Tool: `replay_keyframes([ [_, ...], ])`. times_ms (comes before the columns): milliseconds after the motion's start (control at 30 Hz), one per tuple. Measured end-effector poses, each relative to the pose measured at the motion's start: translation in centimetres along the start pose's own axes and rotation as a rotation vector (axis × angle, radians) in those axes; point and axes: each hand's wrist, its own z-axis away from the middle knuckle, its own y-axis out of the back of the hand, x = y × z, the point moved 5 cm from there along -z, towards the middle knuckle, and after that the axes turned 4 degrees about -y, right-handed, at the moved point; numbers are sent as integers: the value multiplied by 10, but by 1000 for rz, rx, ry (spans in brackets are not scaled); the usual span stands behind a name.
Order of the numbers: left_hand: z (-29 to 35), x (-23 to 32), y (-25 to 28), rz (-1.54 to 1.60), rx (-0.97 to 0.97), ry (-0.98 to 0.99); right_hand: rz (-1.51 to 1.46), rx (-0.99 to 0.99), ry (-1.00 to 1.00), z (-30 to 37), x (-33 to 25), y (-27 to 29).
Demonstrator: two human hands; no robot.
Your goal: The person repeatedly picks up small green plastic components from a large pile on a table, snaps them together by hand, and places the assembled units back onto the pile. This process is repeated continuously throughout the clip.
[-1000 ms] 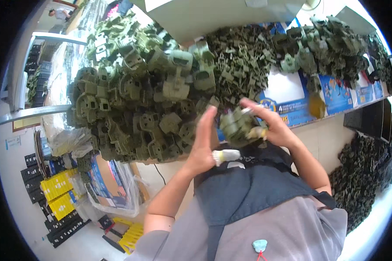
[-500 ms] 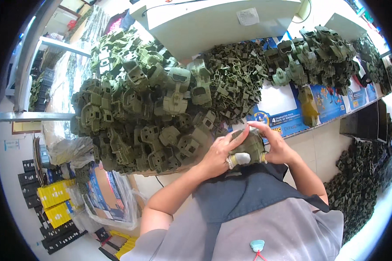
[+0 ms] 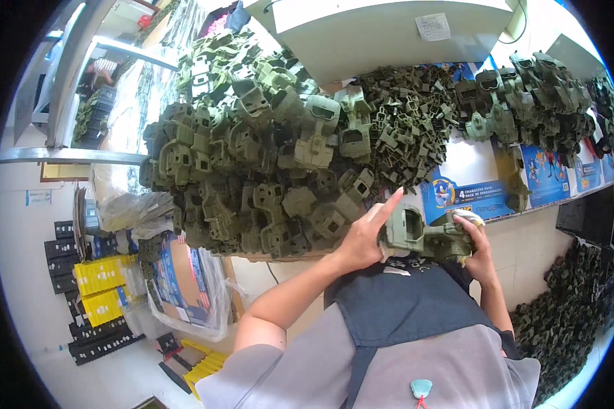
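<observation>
An olive-green moulded plastic part (image 3: 435,240) lies crosswise before my apron, a rectangular opening in its left end. My left hand (image 3: 363,240) closes on that left end, its index finger stretched away from me and its thumb hidden. At the narrower right end my right hand (image 3: 481,253) wraps its fingers round the part; pale finger covers show on the fingertips. Just beyond my left hand rises a large heap of similar green parts (image 3: 273,198). Smaller green pieces (image 3: 409,116) are piled behind the held part.
Printed blue card sheets (image 3: 464,194) cover the table at right, with more green parts (image 3: 525,95) stacked on them. A pale metal box (image 3: 389,34) stands at the back. Dark parts (image 3: 566,313) heap at lower right. Yellow trays (image 3: 102,290) sit at lower left.
The green part has turned to lie crosswise, its opening now showing. My right hand has moved right to its far end. The whole view has shifted, with the scene sliding rightward.
</observation>
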Motion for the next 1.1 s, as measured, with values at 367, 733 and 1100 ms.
replay_keyframes([
  [367, -15, -91, 107, -1037, 512, 239, 618, 896, -241, -8, 172, 61],
  [733, -7, -1, 143, -749, 318, -40, 365, 465, 171, -62, 2, 21],
  [1100, -5, 21, 88, 547, 2, -51, -453, -815, 318, -66, -71, -81],
])
